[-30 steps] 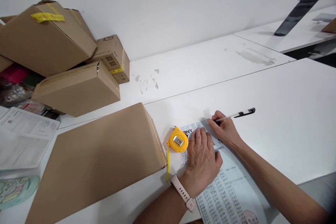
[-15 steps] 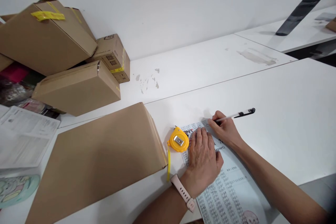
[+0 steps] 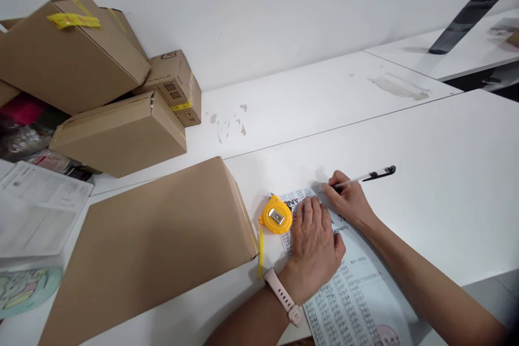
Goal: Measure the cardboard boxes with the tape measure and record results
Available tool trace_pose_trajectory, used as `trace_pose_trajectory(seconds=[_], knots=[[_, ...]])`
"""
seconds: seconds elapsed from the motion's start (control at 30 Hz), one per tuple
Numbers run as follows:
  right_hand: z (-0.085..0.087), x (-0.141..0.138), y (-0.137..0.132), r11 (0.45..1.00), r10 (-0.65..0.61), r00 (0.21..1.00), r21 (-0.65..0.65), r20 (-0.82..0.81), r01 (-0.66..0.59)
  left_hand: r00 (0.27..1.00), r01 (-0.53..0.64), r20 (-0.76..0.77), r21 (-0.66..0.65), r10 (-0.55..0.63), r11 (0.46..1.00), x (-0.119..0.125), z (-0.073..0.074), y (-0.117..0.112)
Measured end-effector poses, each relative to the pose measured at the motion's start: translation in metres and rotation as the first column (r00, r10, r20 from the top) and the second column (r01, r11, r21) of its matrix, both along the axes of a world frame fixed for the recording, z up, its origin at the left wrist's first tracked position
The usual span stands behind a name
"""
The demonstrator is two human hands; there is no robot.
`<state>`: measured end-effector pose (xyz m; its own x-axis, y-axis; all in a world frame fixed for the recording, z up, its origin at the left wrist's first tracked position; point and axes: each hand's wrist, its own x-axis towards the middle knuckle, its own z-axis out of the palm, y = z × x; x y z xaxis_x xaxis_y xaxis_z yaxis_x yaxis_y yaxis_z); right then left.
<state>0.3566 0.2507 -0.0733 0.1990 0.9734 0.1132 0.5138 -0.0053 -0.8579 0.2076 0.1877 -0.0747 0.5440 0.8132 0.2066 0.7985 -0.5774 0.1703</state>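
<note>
A printed paper sheet (image 3: 365,286), covered in dense small handwriting or print, lies at the table's front edge. My left hand (image 3: 313,238) rests flat on its upper left part, fingers stretched out. My right hand (image 3: 347,199) grips a white and black pen (image 3: 368,176) near its tip, over the sheet's upper right corner. The pen's tip is hidden by my fingers. Just left of my left hand sits a yellow tape measure (image 3: 276,215) with a metal clip, a short strip of its yellow tape hanging out. Beside that lies a large cardboard box (image 3: 162,243).
More cardboard boxes (image 3: 121,132) are piled at the back left against the wall. Printed papers (image 3: 38,211) and a pale green patterned object (image 3: 30,291) lie at the far left. A dark water bottle (image 3: 466,19) stands at the back right.
The view has shifted very slightly. Both hands, the pen and the tape measure look nearly the same as before.
</note>
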Motion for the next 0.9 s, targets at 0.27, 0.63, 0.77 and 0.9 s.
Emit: trace_pose_trajectory(seconds=[0.27,0.63,0.77,0.9], knots=[[0.0,-0.0003,0.0005,1.0,-0.006,1.0,-0.01,-0.011,0.006,1.0,0.007,0.001,-0.004,-0.007,1.0,0.0,-0.0006,0.0006],[0.0025,-0.0009,-0.0001,1.0,-0.027,1.0,-0.009,-0.007,0.027,0.999,0.0,0.033,0.003,0.0,1.0,0.001,-0.0028,0.0015],[0.0024,-0.0007,-0.0003,0.999,-0.044,0.999,-0.01,-0.027,0.044,0.999,0.001,0.041,0.002,-0.001,1.0,0.0009,-0.0024,0.0011],[-0.0003,0.0001,0.0009,0.999,-0.037,0.999,-0.002,-0.014,0.037,0.999,-0.001,0.05,0.001,0.001,1.0,0.0008,-0.003,0.0005]])
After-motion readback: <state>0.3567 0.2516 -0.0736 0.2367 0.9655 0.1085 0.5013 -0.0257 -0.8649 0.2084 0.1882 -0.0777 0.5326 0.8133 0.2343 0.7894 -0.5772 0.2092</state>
